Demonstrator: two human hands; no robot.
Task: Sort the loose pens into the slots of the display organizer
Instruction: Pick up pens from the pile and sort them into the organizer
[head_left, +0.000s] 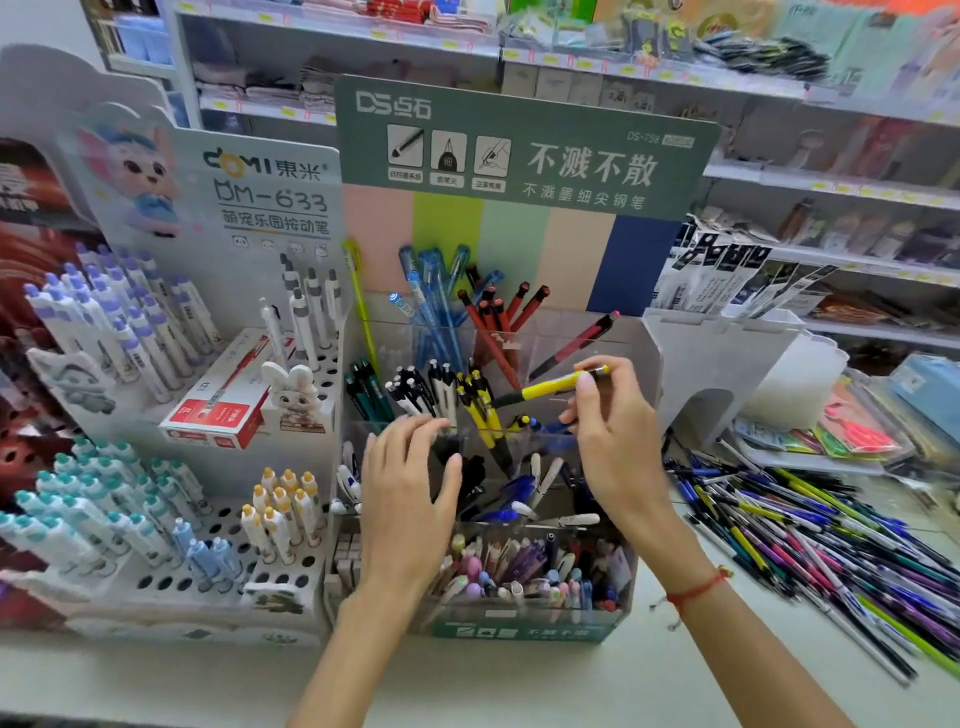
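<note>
The clear tiered display organizer (631, 358) with a green header card stands in the middle of the counter, its slots holding blue, red, black, white and yellow pens. My right hand (613, 431) pinches a yellow pen (550, 387) with a black tip, held nearly level above the slot of yellow pens (480, 410). My left hand (410, 493) reaches over the middle tier, its fingers curled around dark pens (447, 447) there. A heap of loose pens (810, 540) lies on the counter to the right.
A white DOMI pen stand (171, 395) with several blue, teal and yellow-capped pens fills the left. A red box (218, 405) and a rabbit figure (293, 397) sit on it. A white holder (727, 358) and packaged goods lie at the right. Shelves run behind.
</note>
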